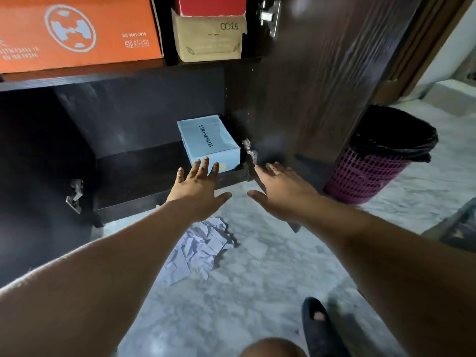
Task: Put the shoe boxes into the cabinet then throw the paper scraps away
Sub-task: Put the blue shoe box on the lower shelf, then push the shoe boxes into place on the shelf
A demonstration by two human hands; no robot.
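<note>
nearest the camera, a knee and a dark slipper (318, 328) rest on the marble floor (257, 292). a heap of white paper scraps (199, 249) lies on that floor, just in front of the cabinet's lower edge and below the left forearm; none has been collected.

both arms reach forward. the left hand (198, 188) is spread flat, fingers straight, holding nothing; its fingertips sit at the near end of the pale blue shoe box (208, 141), though contact cannot be confirmed. the right hand (279, 191) is likewise flat and empty, just beside the lower hinge of the open cabinet door (322, 86).

the blue box lies on the bottom shelf (144, 163), at its right end, close to the front lip. above, an orange box (74, 32), a tan box (210, 37) and a red box (210, 5) are stowed. a lined pink waste bin (373, 163) stands beyond the door.

judgement: the boxing step appears at or near its end. the next move calls for gathering the scraps and carrying them to the bin.
</note>
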